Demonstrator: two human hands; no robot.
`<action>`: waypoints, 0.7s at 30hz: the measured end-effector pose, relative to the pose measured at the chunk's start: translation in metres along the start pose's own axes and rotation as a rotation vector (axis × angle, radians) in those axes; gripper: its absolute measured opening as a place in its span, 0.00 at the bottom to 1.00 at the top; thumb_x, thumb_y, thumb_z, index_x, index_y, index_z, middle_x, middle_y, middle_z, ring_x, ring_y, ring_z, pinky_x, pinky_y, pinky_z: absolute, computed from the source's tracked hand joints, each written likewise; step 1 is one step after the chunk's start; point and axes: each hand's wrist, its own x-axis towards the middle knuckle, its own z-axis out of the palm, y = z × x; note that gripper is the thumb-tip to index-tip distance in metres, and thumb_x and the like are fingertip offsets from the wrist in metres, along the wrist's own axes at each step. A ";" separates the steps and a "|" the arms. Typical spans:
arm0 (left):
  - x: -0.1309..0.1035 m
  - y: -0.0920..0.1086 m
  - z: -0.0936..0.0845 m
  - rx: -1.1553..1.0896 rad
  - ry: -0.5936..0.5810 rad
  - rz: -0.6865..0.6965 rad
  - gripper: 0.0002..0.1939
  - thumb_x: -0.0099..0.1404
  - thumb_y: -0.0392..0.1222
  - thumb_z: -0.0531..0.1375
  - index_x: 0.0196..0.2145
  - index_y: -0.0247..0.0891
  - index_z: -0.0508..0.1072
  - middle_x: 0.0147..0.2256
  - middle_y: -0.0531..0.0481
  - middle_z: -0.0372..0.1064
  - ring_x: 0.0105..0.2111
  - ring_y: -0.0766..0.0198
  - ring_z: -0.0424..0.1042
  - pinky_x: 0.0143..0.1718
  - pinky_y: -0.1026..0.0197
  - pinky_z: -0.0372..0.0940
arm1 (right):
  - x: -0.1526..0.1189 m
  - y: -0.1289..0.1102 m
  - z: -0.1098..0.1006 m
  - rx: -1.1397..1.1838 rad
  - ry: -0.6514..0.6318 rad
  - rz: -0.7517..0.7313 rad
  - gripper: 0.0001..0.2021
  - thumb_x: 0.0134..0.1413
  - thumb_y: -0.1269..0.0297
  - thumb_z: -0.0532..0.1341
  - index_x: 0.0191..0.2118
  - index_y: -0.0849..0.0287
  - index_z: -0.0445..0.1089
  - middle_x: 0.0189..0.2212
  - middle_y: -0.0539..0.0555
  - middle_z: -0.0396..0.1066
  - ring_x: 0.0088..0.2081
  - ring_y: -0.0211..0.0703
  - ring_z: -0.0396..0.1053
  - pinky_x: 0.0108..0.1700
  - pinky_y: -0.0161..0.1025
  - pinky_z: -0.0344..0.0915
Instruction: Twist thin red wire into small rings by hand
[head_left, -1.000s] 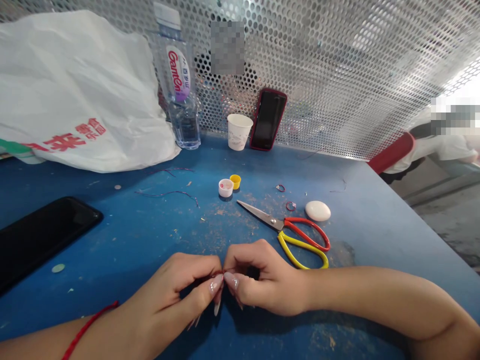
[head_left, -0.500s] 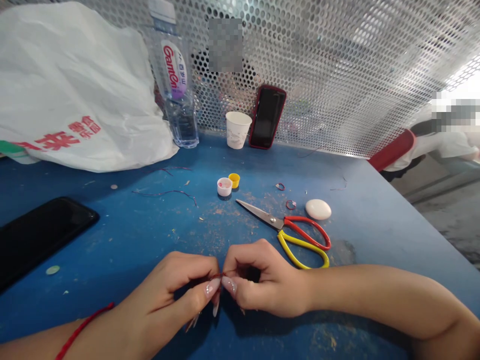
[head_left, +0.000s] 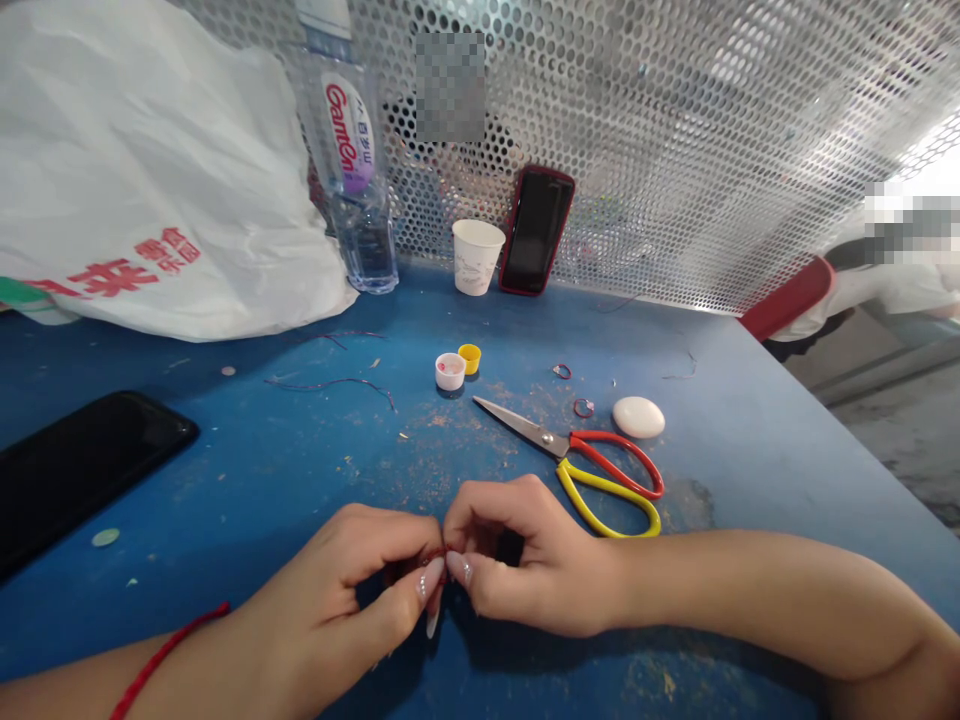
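My left hand and my right hand meet fingertip to fingertip above the front of the blue table. Thumb and forefinger of each are pinched together on a thin dark red cord, most of which the fingers hide. Just beyond my right hand lie scissors with one red and one yellow handle, blades slightly apart and pointing left. Two small cord rings, a nearer one and a farther one, rest past the scissors, beside a white egg-shaped object.
A white cup-like cap and a yellow cap stand mid-table. Loose thread lies left of them. Behind are a plastic bag, water bottle, paper cup and propped phone. A black phone lies left.
My hands keep their pinch on the cord, with only small finger shifts. My left thumb has moved slightly right and up. The objects on the table stay in place.
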 end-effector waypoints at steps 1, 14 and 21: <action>0.000 0.001 0.000 0.007 0.000 -0.003 0.22 0.78 0.47 0.51 0.27 0.38 0.68 0.23 0.56 0.62 0.25 0.68 0.62 0.28 0.65 0.58 | 0.000 0.000 0.000 0.003 -0.005 0.006 0.10 0.58 0.64 0.68 0.33 0.57 0.66 0.22 0.43 0.64 0.23 0.30 0.58 0.26 0.28 0.57; 0.000 0.001 -0.001 0.011 0.035 0.053 0.21 0.76 0.48 0.55 0.26 0.38 0.69 0.22 0.58 0.63 0.24 0.69 0.62 0.28 0.68 0.59 | 0.001 -0.002 -0.002 0.091 -0.090 0.010 0.07 0.51 0.69 0.67 0.30 0.58 0.66 0.20 0.42 0.63 0.20 0.28 0.57 0.24 0.27 0.59; 0.003 0.004 -0.002 -0.070 0.093 0.109 0.18 0.73 0.40 0.56 0.24 0.37 0.67 0.19 0.61 0.61 0.21 0.73 0.59 0.24 0.69 0.54 | 0.001 -0.003 -0.003 0.106 -0.094 0.029 0.07 0.54 0.68 0.69 0.31 0.60 0.70 0.21 0.45 0.68 0.22 0.30 0.62 0.26 0.27 0.62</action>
